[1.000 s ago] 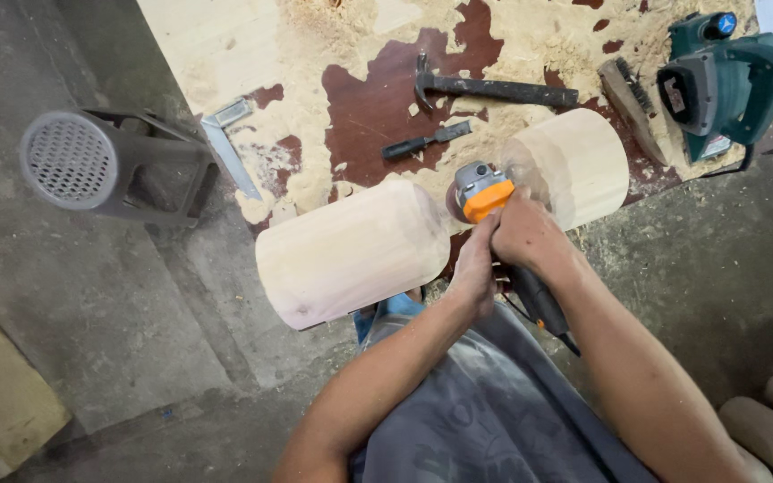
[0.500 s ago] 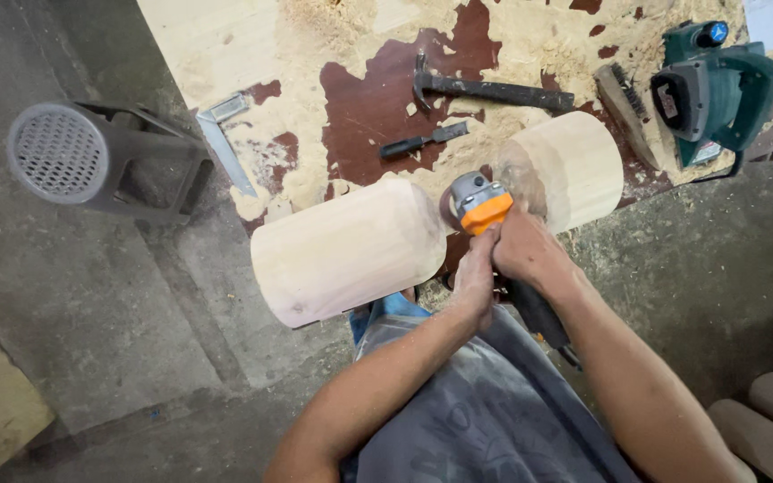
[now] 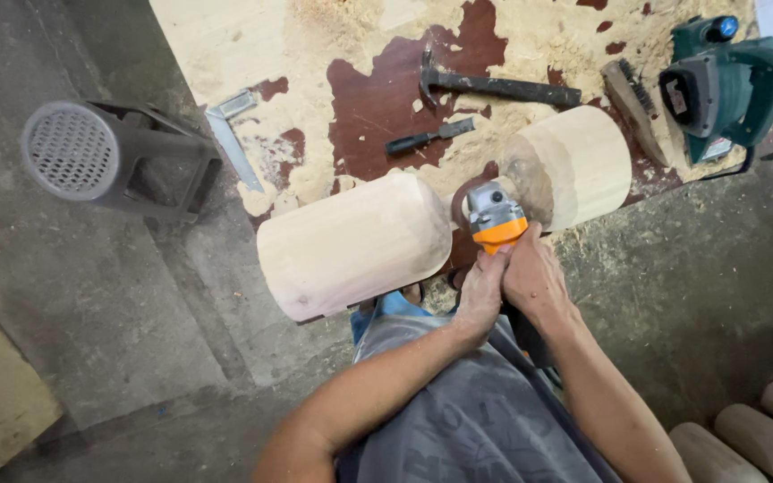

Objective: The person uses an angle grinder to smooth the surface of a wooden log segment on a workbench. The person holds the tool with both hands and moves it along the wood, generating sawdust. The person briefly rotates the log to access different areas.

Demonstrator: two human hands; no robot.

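Seen from the head camera, looking down: two hands, both wrapped around one orange-and-grey angle grinder (image 3: 496, 225), the left hand (image 3: 483, 288) and the right hand (image 3: 536, 279) pressed side by side on its body, fingers curled shut around it. Grinder head set into the narrow waist of one long pale wooden workpiece (image 3: 355, 243), between its two thick rounded ends, the piece lying across the near edge of the counter (image 3: 225, 45) and jutting past it. On the counter, thick with sawdust over dark red patches: one hammer (image 3: 494, 87), one dark-handled chisel (image 3: 428, 137), one wire brush (image 3: 634, 106), one green electric planer (image 3: 724, 85) at the far right, one metal try square (image 3: 230, 134) at the left edge. On the concrete floor to the left, one round perforated metal stool (image 3: 73, 150) lying on its side. At the lower right corner, three rounded pale wooden pieces (image 3: 744, 438) lying side by side.
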